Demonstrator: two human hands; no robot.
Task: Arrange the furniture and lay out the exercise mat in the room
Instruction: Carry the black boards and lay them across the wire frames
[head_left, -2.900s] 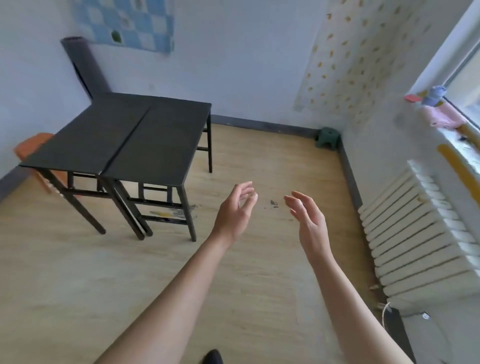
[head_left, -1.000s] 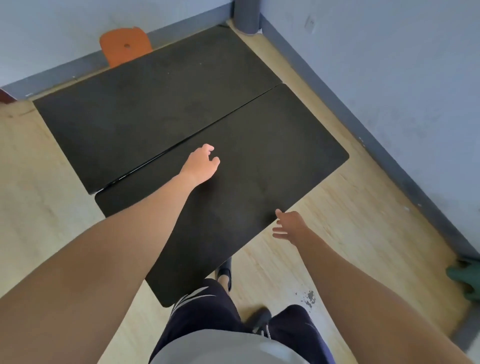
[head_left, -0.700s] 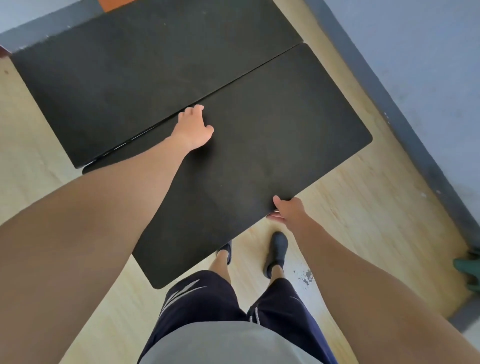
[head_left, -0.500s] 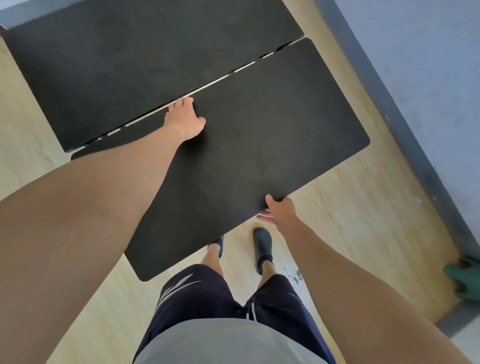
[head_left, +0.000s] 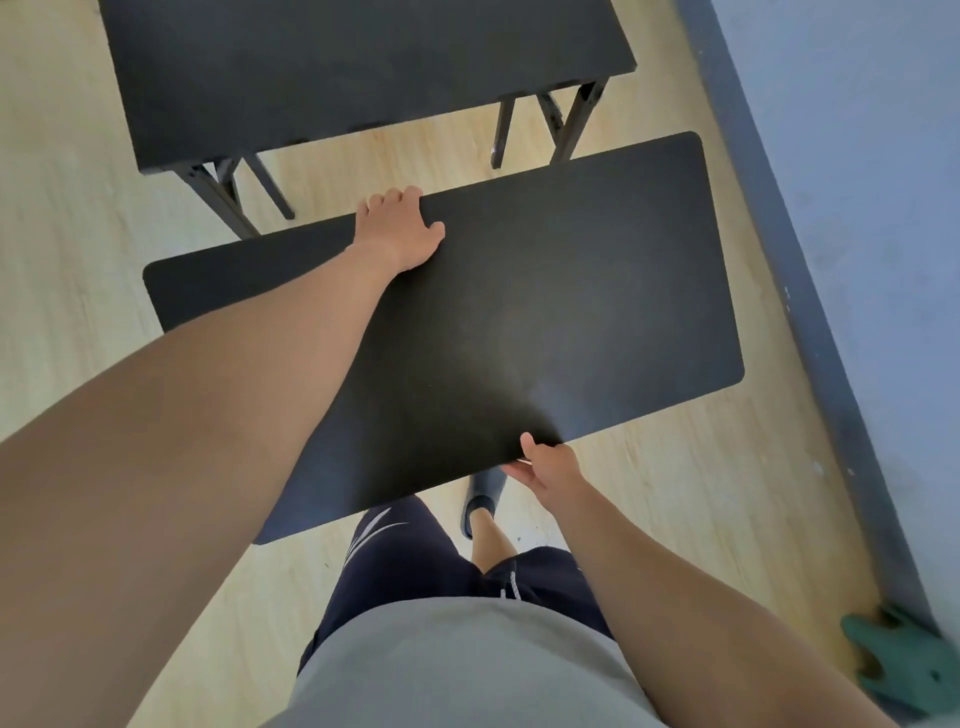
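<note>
Two black tables fill the head view. The near black table (head_left: 571, 312) has rounded corners and sits right in front of my legs. My left hand (head_left: 397, 228) is clamped over its far long edge, fingers curled over the rim. My right hand (head_left: 545, 465) grips its near long edge, thumb on top. The far black table (head_left: 337, 67) stands apart from it, with its folding legs and a strip of wood floor showing in between. No exercise mat is in view.
A grey-blue wall with a dark baseboard (head_left: 810, 332) runs down the right side, close to the near table's right end. A small green stool (head_left: 904, 665) sits on the floor at the lower right. Light wood floor (head_left: 67, 218) lies to the left.
Both hands took hold of the near table's edges. That table has come toward me and away from the far table, so a thin slit between them became a wide gap.
</note>
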